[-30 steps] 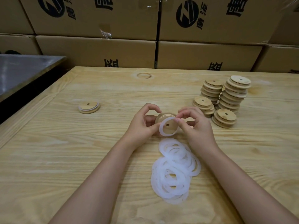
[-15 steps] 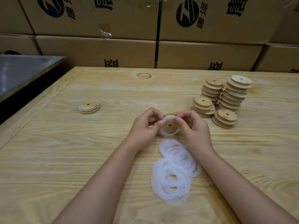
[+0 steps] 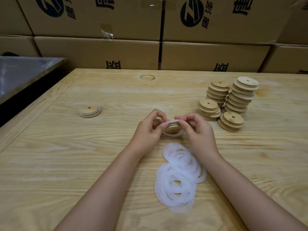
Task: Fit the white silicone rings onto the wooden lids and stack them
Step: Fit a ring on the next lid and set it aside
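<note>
While both hands pinch it from opposite sides, the white silicone ring [image 3: 173, 135] sits only partly on the wooden lid [image 3: 172, 128]. The pair is held just above the table [image 3: 66, 164], w/ the ring's near arc hanging loose below the lid's edge. The left hand [image 3: 148, 129] has thumb & forefinger curled, clamped on ring + lid rim. The right hand [image 3: 196, 130] does the same on the other side.

The ring looks thin, soft and stretchy, prob. very light and floppy, more grippy than slick. It is best taken on the band itself w/ fingertip pinches at opposite pts, then worked round the rim. Over-pulling could twist it or pop it back off.

The lid is a small flat disc of smooth pale wood, stiff and light, w/ a stepped edge. It is better held by the rim, not the face.

Just nearer than the hands lies a pile of loose rings [image 3: 180, 177], translucent white and overlapping. To the far right stand four stacks of bare lids [image 3: 240, 95], close together, uneven heights, each top lid w/ a small hole. Well apart to the left rests one ringed lid [image 3: 90, 110]. Behind are printed cardboard boxes [image 3: 100, 52], and far left a grey metal surface [image 3: 20, 72].
</note>
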`<state>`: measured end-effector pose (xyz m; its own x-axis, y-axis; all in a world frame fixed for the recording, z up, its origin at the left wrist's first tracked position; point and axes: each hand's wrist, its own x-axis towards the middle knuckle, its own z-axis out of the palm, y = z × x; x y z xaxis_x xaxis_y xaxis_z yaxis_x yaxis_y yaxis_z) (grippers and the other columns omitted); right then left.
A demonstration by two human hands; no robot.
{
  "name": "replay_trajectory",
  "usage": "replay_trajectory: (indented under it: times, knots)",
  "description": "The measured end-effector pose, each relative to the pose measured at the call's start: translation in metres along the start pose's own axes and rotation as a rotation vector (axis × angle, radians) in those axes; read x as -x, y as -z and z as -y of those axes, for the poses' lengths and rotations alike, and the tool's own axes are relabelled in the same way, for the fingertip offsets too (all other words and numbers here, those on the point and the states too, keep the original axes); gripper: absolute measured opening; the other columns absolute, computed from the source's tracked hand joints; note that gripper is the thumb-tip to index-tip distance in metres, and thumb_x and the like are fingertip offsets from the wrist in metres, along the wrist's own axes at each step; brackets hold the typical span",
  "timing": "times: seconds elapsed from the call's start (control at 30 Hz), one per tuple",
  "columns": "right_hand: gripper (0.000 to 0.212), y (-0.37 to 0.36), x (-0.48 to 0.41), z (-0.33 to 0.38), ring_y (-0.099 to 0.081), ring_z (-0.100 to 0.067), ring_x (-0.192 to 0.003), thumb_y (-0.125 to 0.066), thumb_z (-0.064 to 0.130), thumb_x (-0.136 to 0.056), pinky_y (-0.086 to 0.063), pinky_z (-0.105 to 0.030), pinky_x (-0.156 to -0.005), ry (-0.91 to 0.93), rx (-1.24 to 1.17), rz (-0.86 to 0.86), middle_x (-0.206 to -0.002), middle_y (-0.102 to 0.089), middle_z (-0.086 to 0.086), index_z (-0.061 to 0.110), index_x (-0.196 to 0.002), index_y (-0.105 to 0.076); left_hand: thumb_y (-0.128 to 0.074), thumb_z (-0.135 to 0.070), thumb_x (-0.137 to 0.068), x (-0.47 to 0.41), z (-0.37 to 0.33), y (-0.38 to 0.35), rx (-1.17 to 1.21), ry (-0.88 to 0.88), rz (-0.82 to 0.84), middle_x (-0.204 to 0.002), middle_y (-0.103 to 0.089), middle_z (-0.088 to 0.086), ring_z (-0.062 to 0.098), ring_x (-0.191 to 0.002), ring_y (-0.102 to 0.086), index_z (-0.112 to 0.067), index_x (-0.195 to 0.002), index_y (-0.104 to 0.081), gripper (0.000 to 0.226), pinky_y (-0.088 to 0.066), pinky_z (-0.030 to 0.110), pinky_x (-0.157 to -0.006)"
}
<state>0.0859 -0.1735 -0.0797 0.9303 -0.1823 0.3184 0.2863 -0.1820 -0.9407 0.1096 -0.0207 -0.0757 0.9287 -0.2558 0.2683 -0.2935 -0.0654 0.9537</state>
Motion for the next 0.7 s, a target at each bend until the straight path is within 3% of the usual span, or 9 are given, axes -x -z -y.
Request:
replay_trajectory:
  times: [0.13,0.2,0.27,0.4,0.57,0.7]
  knots:
    - [0.012,0.0014,-0.0015,0.0023,-0.068,-0.011,-0.089,-0.063,0.012,-0.089,-0.052,-0.029,-0.081,0.003,0.025,-0.009,-0.089,-0.072,0.002,0.021,-0.081,-0.062,-0.064,-0.016,-0.083,-0.0002,-0.0003,0.0028,-0.005,-0.017,-0.004,-0.082,-0.07,0.011,0.032,-0.086,-0.067,-0.029,-0.081,-0.056,0.015,-0.051,0.055,-0.086]
    - [0.011,0.0014,-0.0015,0.002,-0.067,-0.008,-0.084,-0.066,0.015,-0.088,-0.05,-0.025,-0.075,0.004,0.04,-0.033,-0.083,-0.071,0.006,0.023,-0.08,-0.063,-0.071,-0.01,-0.08,-0.0003,0.0008,0.0032,-0.057,-0.04,0.017,-0.079,-0.07,0.001,0.021,-0.084,-0.067,-0.031,-0.083,-0.055,0.027,-0.054,0.041,-0.081]
    - [0.012,0.0011,-0.0018,0.0015,-0.066,-0.005,-0.081,-0.067,0.016,-0.087,-0.048,-0.019,-0.072,0.006,0.051,-0.038,-0.079,-0.069,0.01,0.023,-0.079,-0.063,-0.073,-0.007,-0.079,-0.0003,0.0009,0.0021,-0.093,-0.048,0.016,-0.077,-0.069,-0.001,0.019,-0.083,-0.066,-0.033,-0.082,-0.054,0.033,-0.051,0.035,-0.074]
    - [0.018,0.002,-0.003,0.0018,-0.065,-0.005,-0.082,-0.065,0.011,-0.087,-0.048,-0.018,-0.073,0.028,0.054,0.012,-0.08,-0.069,0.012,0.025,-0.076,-0.063,-0.067,-0.008,-0.084,-0.0008,0.0014,0.0025,-0.086,-0.058,-0.02,-0.075,-0.068,0.005,0.027,-0.078,-0.065,-0.027,-0.084,-0.053,0.024,-0.051,0.045,-0.074]
    - [0.019,0.006,-0.0054,0.0013,-0.067,-0.01,-0.087,-0.064,0.005,-0.087,-0.053,-0.027,-0.081,0.054,0.082,0.059,-0.088,-0.071,0.002,0.021,-0.076,-0.063,-0.063,-0.017,-0.084,-0.0009,0.003,0.0028,-0.063,-0.069,-0.02,-0.077,-0.066,0.017,0.033,-0.081,-0.066,-0.026,-0.084,-0.054,0.013,-0.052,0.056,-0.077]
    - [0.021,0.0072,-0.0071,0.0003,-0.067,-0.008,-0.084,-0.065,0.005,-0.086,-0.054,-0.025,-0.078,0.072,0.112,0.056,-0.085,-0.071,0.005,0.023,-0.077,-0.064,-0.059,-0.021,-0.082,-0.0015,0.003,0.002,-0.05,-0.066,-0.03,-0.081,-0.064,0.023,0.04,-0.083,-0.063,-0.028,-0.08,-0.055,0.008,-0.051,0.058,-0.078]
